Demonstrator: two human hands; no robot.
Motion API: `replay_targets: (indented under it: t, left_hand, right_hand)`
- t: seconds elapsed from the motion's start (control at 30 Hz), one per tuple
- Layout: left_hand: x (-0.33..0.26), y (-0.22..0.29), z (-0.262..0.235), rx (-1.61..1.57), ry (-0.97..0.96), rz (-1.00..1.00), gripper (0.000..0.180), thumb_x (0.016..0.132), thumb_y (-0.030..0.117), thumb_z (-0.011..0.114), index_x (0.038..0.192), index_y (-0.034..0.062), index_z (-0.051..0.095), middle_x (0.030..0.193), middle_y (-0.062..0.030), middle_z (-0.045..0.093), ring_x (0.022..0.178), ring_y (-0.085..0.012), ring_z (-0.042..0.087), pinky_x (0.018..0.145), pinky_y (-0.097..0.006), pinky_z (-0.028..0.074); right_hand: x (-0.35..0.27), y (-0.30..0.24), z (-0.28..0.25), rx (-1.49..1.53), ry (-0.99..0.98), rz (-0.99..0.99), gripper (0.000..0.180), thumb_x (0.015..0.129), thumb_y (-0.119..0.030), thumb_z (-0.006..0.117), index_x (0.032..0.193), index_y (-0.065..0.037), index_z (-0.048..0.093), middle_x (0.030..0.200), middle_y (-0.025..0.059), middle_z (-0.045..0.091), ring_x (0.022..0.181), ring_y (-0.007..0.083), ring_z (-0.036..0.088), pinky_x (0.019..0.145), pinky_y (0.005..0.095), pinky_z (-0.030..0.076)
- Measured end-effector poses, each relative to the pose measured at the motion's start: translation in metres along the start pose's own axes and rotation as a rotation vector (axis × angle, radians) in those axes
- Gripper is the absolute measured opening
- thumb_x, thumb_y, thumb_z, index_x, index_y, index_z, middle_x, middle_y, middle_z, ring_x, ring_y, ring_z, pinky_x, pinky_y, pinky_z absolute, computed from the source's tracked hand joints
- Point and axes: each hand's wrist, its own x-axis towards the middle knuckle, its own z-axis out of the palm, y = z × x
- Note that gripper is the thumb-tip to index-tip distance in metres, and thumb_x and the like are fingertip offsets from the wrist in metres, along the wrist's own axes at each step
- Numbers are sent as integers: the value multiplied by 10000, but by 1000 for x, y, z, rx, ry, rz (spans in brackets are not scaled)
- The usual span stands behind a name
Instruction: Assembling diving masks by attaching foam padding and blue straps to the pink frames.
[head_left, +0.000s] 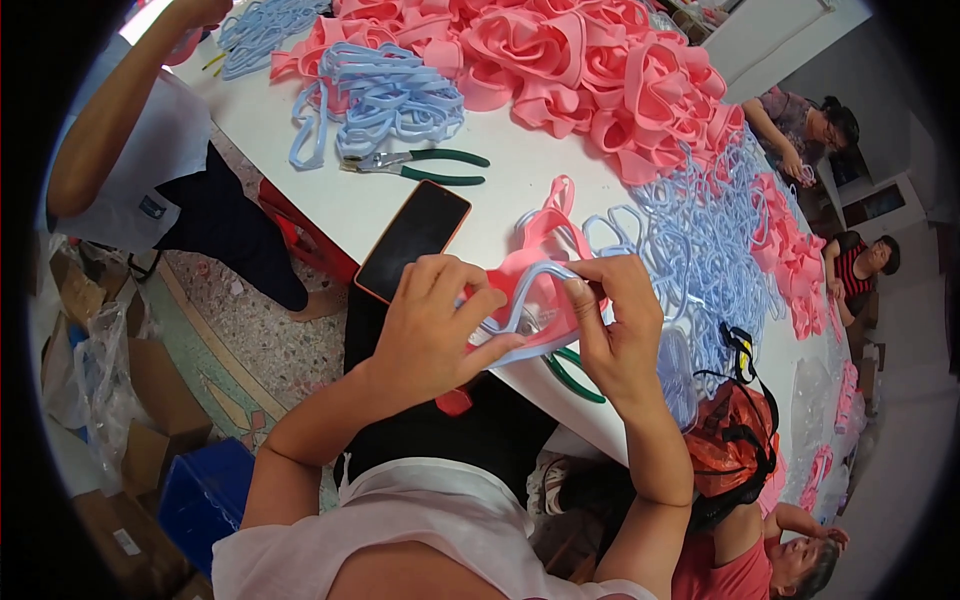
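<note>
Over the near table edge, my left hand [430,315] and my right hand [620,325] hold one soft pink band [548,245] and a pale blue loop [540,272] between them. My left thumb and fingers close round the left side of the pieces. On the right, my thumb and forefinger pinch the blue loop's upper edge. Part of both pieces is hidden behind my fingers. A black phone with an orange rim [415,240] lies just beyond my left hand. Under my right hand, the green handle of a tool [575,378] shows.
Green-handled pliers [425,165] lie on the white table [530,155]. Pink bands [560,60] are heaped at the back, with blue loops [390,95] at left and tangled blue loops [690,240] at right. An orange bag [735,435] sits at the right edge. Other people work around the table.
</note>
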Motion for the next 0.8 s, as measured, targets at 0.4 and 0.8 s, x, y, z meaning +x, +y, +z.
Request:
replay_targets:
  t: [0.4,0.8]
  left_hand:
    - [-15,-18,5,-121,3,104,291,683,296,799,793,84,633,831,-30,555,785,-213,517,700,-342,377]
    - [-11,-57,-40,-83,-39,47,285,662,230,815,763,64,607,812,-46,538,778,-219,503,697,-350,371]
  right_hand:
    - [-11,-4,-4,88,-137,138,123,870,-55,662,971,11,639,852,88,579,707,163,550,642,271,443]
    - [-73,35,-6,-559,-992,312,589,712,-241,763,1180,12,510,1108,184,548,1057,350,539,859,408,494]
